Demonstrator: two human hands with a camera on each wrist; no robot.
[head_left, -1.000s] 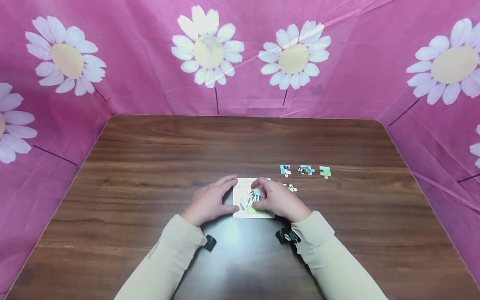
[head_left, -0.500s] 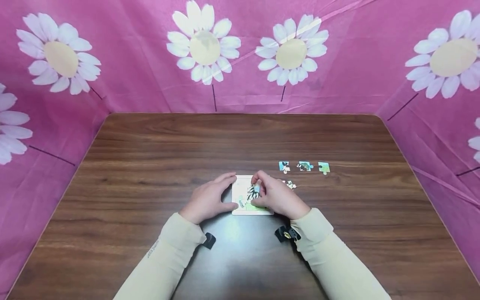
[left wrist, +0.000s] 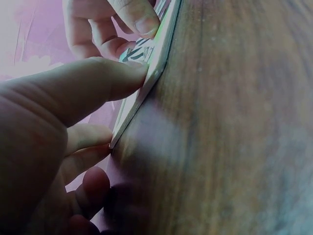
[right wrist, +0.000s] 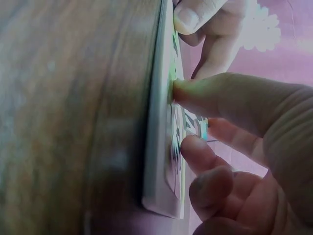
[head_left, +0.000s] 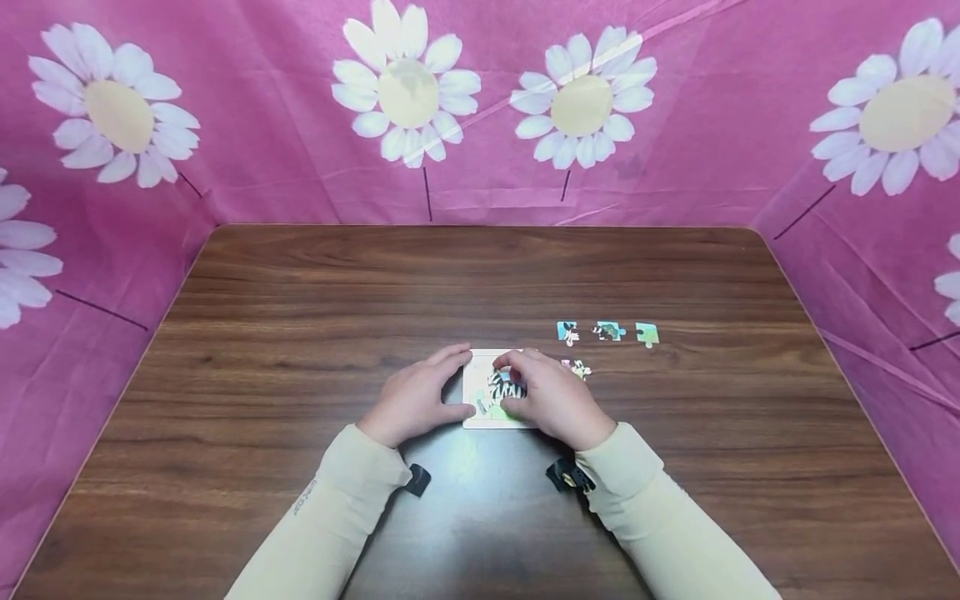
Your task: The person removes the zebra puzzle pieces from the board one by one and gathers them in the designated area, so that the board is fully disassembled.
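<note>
A small white-framed puzzle board [head_left: 476, 379] lies on the table between the hands, with green and zebra-striped picture parts in it. My left hand [head_left: 416, 396] holds the board at its left side, thumb near the front corner and fingertips at the back one. Over the board's right half, my right hand [head_left: 558, 396] has its thumb and curled fingers around a zebra-striped puzzle piece [head_left: 507, 383]. In the right wrist view this striped piece [right wrist: 191, 123] stands tilted off the board near the fingertips, and the thumb touches the board's face.
Three loose puzzle pieces lie in a row behind the right hand: a blue-and-white one [head_left: 567, 332], a dark-patterned one [head_left: 609, 331] and a green-and-blue one [head_left: 647, 334]. Another piece [head_left: 579, 369] lies closer, beside the right hand. Pink daisy cloth [head_left: 495, 192] surrounds the wooden table [head_left: 337, 292].
The right hand has shifted slightly left over the board, its index finger now lower and further left, and more of the stripes show. The left hand stays at the board's edge.
</note>
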